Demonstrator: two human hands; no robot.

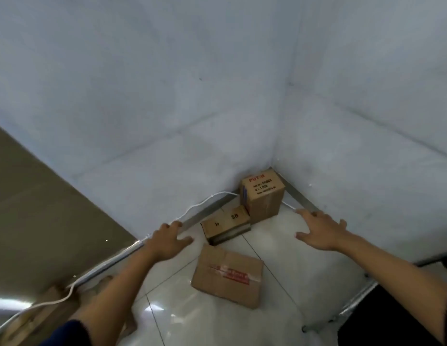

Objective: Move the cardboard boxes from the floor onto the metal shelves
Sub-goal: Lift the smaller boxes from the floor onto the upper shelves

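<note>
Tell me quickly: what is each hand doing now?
Left hand: open, holding nothing.
Right hand: open, holding nothing.

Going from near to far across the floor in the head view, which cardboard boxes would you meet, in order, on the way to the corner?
Taped box → flat box marked H and SB → upright box with red lettering, which stands in the corner where the walls meet.

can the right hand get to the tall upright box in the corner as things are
Probably yes. The right hand is open and empty, with only bare floor between it and the tall box. The flat box lies at the tall box's other side.
</note>
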